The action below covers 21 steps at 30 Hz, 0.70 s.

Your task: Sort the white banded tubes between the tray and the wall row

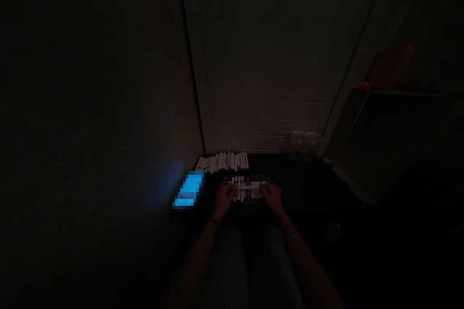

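Observation:
A slim white marker lies level between my two hands, above a shallow plastic case. My left hand pinches its left end. The fingers of my right hand are closed at its right end. Several white markers stand side by side in the case's left part, partly behind my left hand. Something flat and white lies in the right part. Dim light hides the finer details of the fingers and the case.
A row of white markers with coloured ends lies at the back left of the dark table. A glowing, blurred blue screen is at the left. Two clear containers stand at the back right, by the wall.

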Tool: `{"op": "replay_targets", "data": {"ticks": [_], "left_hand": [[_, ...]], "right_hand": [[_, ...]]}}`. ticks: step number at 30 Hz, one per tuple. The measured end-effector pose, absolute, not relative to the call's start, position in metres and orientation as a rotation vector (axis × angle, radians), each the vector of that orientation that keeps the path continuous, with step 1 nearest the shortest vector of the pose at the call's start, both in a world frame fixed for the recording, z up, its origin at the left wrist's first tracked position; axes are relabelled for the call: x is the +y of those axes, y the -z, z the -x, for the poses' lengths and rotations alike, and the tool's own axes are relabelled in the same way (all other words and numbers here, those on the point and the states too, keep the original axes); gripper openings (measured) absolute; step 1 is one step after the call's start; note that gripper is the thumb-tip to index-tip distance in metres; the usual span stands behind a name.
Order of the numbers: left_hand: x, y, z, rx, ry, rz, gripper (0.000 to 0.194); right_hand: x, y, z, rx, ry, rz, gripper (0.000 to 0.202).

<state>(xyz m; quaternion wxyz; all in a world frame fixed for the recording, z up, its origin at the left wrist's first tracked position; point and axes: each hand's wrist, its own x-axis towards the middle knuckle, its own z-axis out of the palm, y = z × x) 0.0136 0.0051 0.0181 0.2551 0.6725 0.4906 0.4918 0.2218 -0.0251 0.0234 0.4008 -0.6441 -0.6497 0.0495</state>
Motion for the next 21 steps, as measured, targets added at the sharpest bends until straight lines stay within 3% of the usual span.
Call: {"op": "replay_targets", "data": {"ticks": [21], "left_hand": [[0.0005,-0.0242,-0.0143,1.304,-1.334,-1.85,0.03]], "right_hand": [[-0.0268,-0.0245,-0.2215,-1.644,-0.134,1.613,0.044]]}}
